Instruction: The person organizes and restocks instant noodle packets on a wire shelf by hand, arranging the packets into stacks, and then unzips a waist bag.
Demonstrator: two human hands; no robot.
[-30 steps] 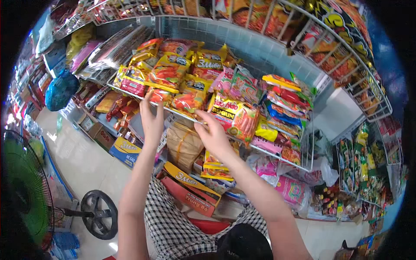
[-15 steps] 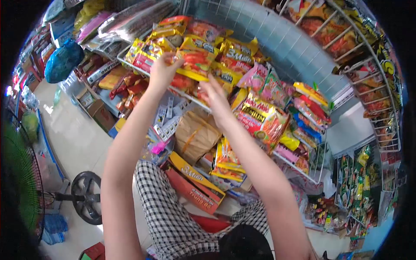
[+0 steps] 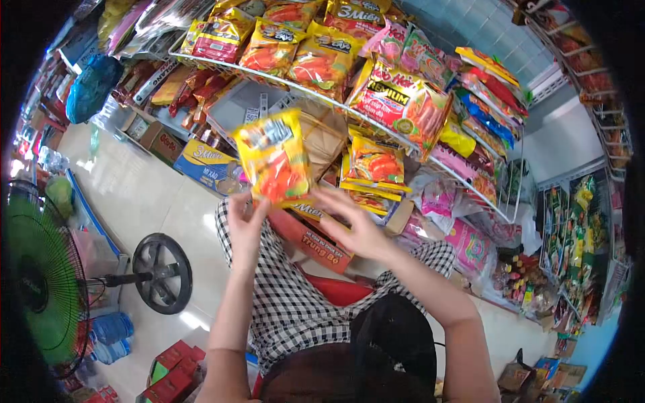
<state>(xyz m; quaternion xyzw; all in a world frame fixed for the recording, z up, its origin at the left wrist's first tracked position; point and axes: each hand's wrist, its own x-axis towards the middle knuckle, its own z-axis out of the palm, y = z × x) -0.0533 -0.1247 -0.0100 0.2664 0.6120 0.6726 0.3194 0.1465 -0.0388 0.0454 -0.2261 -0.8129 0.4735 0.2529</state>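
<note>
A yellow noodle packet point(image 3: 274, 156) with a red food picture is held up in front of the lap, away from the rack. My left hand point(image 3: 246, 218) pinches its lower left edge between thumb and fingers. At the packet's lower right corner, my right hand point(image 3: 346, 218) has its fingers closed on the edge. Beyond them is a white wire shelf point(image 3: 289, 83) with yellow packets point(image 3: 272, 48) and a red Premium packet point(image 3: 400, 101). More yellow packets point(image 3: 375, 164) lie below the shelf, beside a brown paper parcel point(image 3: 322, 138).
Below the hands lies a red box point(image 3: 316, 242). A blue and yellow carton point(image 3: 205, 164) stands at the left. A green fan point(image 3: 40, 282) and its black wheel-shaped base point(image 3: 162, 273) are at lower left. Hanging wire racks point(image 3: 584, 74) line the right.
Both hands have come down from the shelf towards the lap, with a yellow packet now lifted out between them. The view has shifted, with the shelf higher in the picture.
</note>
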